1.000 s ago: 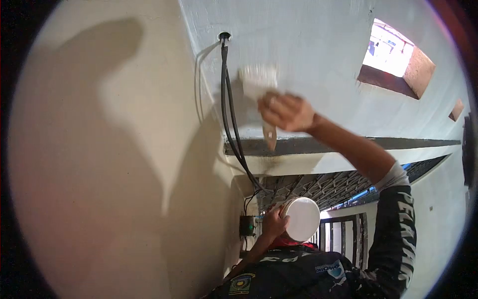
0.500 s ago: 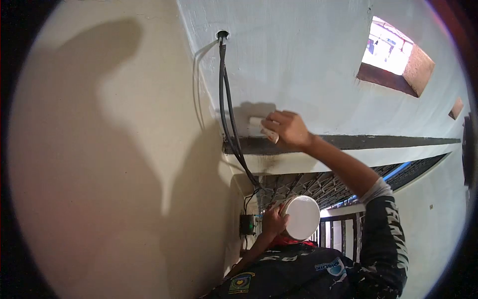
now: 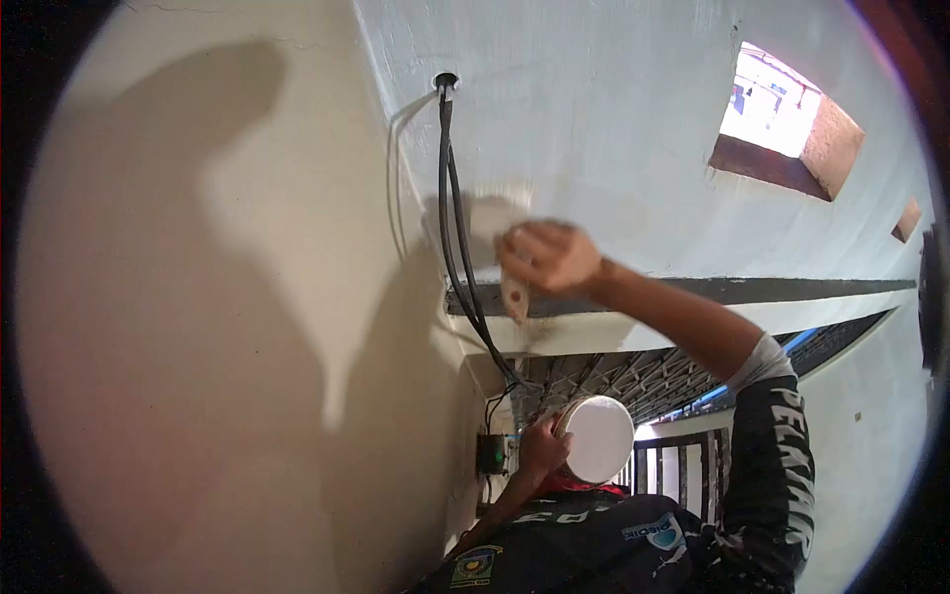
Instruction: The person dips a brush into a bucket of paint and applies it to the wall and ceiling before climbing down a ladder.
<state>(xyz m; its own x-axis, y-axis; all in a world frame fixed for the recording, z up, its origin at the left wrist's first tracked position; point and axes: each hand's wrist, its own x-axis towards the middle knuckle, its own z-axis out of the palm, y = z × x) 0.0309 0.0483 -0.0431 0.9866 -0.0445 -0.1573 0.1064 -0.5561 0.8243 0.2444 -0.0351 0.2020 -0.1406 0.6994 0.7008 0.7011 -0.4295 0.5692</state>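
Observation:
My right hand (image 3: 546, 257) is wrapped around a paintbrush (image 3: 515, 300). Its pale handle, with a hole near the end, points downward below my fingers, while the bristle end is at the white wall (image 3: 604, 129) and partly hidden by my hand and blurred. Lower down, my left hand (image 3: 542, 445) grips the side of a round bucket (image 3: 601, 441) of white paint close to my chest. Two black cables (image 3: 457, 218) hang from a hole in the wall just left of the brush.
A dark horizontal strip (image 3: 683, 291) runs under the painted wall, above a metal lattice grille (image 3: 614, 368). On the left is a cream wall (image 3: 198, 327) with shadows on it. A small dark box (image 3: 491, 453) hangs by the cables; an opening (image 3: 777, 109) pierces the wall at upper right.
The brush has turned in my right hand from sideways to upright, with its handle now pointing down. That hand has shifted slightly left. My left hand still holds the bucket in about the same place.

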